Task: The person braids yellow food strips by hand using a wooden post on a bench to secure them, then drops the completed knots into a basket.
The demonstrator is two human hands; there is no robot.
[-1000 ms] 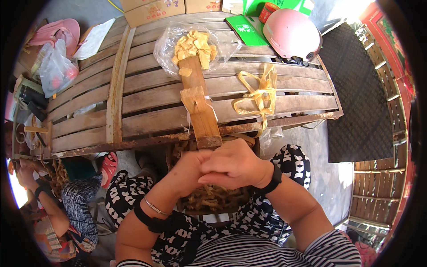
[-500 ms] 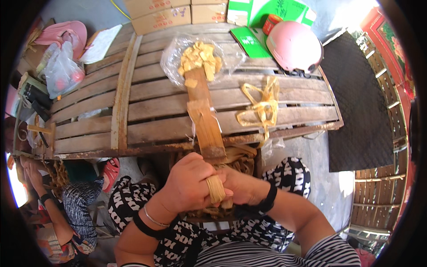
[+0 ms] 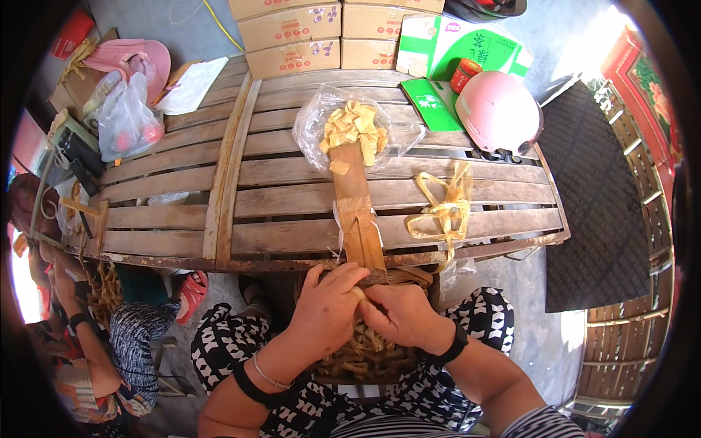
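The left hand (image 3: pixel 330 310) and right hand (image 3: pixel 400 315) were pressed together, both clamped on a tan strip (image 3: pixel 359 296). They worked at the near end of a wooden board (image 3: pixel 358 219) over a basket (image 3: pixel 365 358).

The near end of the wooden strip (image 3: pixel 358 219) was hidden under the left hand (image 3: pixel 328 314). The fingers (image 3: pixel 372 310) of the right hand (image 3: pixel 405 317) were tucked beneath the left, so their grip could not be judged. The woven pieces (image 3: pixel 365 358) in the lap were largely covered. The co-worker (image 3: pixel 80 343) was cut off at the left edge.
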